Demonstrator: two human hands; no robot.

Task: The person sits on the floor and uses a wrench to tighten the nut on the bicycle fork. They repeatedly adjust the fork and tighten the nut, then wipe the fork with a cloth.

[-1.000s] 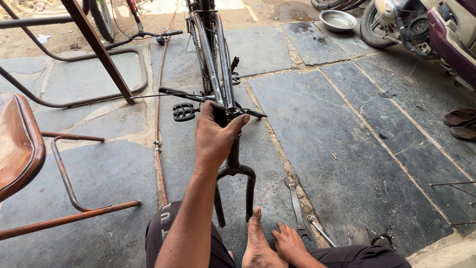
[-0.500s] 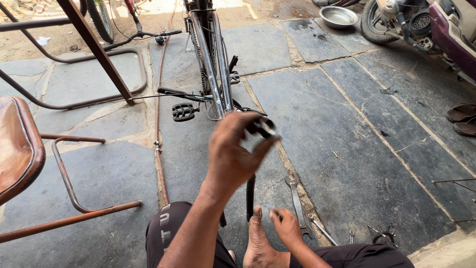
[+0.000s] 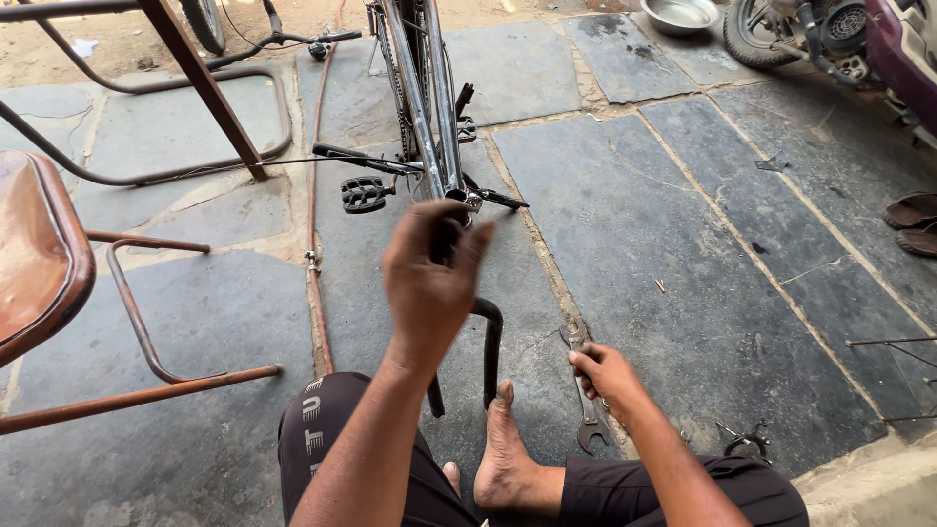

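Floor (image 3: 683, 244): grey stone slabs with sandy joints.
Bicycle (image 3: 429, 107): upright ahead of the person, black frame, pedal (image 3: 363, 193) sticking out to its left.
Chair (image 3: 39, 254): brown seat on rusty tubing, at the left edge.
Stand (image 3: 490, 342): black bent tube below the bicycle, its end by the bare foot (image 3: 503, 459).
Left hand (image 3: 429, 273): raised before the stand, fingers curled together around its upper part.
Right hand (image 3: 605, 376): low, fingers pinching a wrench (image 3: 586, 400) that lies on the floor.
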